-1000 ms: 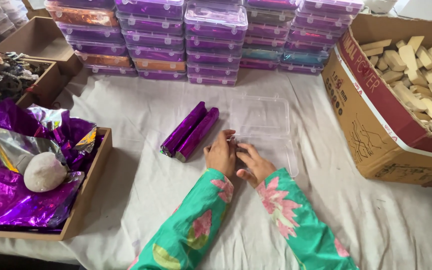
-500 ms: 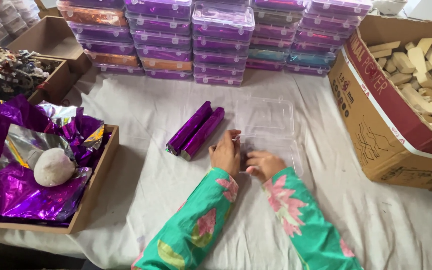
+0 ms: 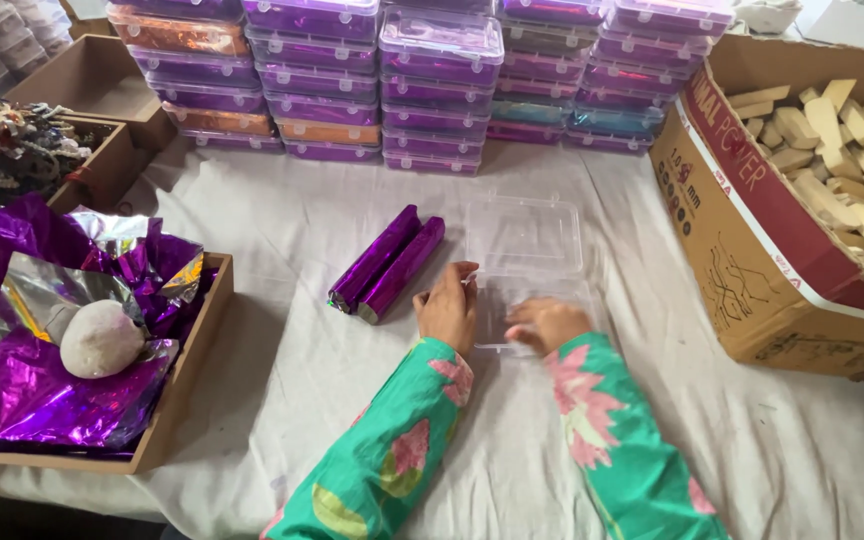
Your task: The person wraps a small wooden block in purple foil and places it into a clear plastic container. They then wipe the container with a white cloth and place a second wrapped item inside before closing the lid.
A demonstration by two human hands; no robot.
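A person in bright green sleeves with pink flowers works at a table covered with a white cloth (image 3: 282, 360), seen from above. Both hands rest on a clear plastic box (image 3: 527, 265) that lies open in front of them, its lid hinged back and lying flat on the far side. The left hand (image 3: 449, 312) touches the box's near left corner with fingers curled at its edge; the right hand (image 3: 549, 322) lies palm down over the near half, fingers bent against the plastic. Neither hand lifts or encloses anything. Compared with a second ago, the hands have barely shifted: they stay at the same near edge of the box, and the box sits in the same spot, so the handling is slow and fine rather than a move elsewhere. Just left of the left hand lie two purple foil-wrapped bars (image 3: 387, 265), side by side, touching each other and untouched by the hands. Farther left a shallow cardboard tray (image 3: 187, 375) holds crumpled purple foil (image 3: 12, 390) and a pale round lump (image 3: 100, 338). Stacks of closed clear boxes (image 3: 432, 80) with purple contents line the far edge. On the right stands a large carton (image 3: 742, 250) of pale wooden-looking blocks (image 3: 837, 150).
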